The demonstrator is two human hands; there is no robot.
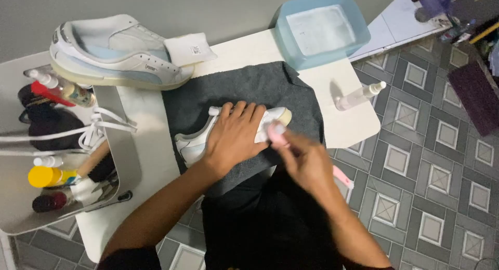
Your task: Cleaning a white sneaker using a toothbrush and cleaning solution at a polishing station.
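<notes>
White leather of a low sneaker [195, 142] shows from under the left hand [234, 137], which lies flat on top of it with fingers together, pinning it to a dark grey towel [249, 88] spread over the middle of a white table [150, 155]. The right hand [306, 163] is blurred; it is curled around a pink-handled brush [278, 136] whose head sits against the shoe's toe end [280, 115]. Judging by this, scrubbing of this shoe is under way, and how clean it is cannot be told, since the hands cover most of it. One matching sneaker [117, 54], white with pale blue panels, rests apart at the table's far left with a folded white cloth [189, 48] against its tongue; its laces are out, and loose white laces [99, 127] lie near a grey tray [127, 161]. That makes two shoes, one towel, one brush in use. One pale blue tub [358, 28] of cloudy water stands at the far edge, and one clear spray bottle [358, 97] lies on its side to the right. The tray holds several bottles, at least four, among them one yellow bottle [47, 176], beside a wooden-handled brush [93, 163].
</notes>
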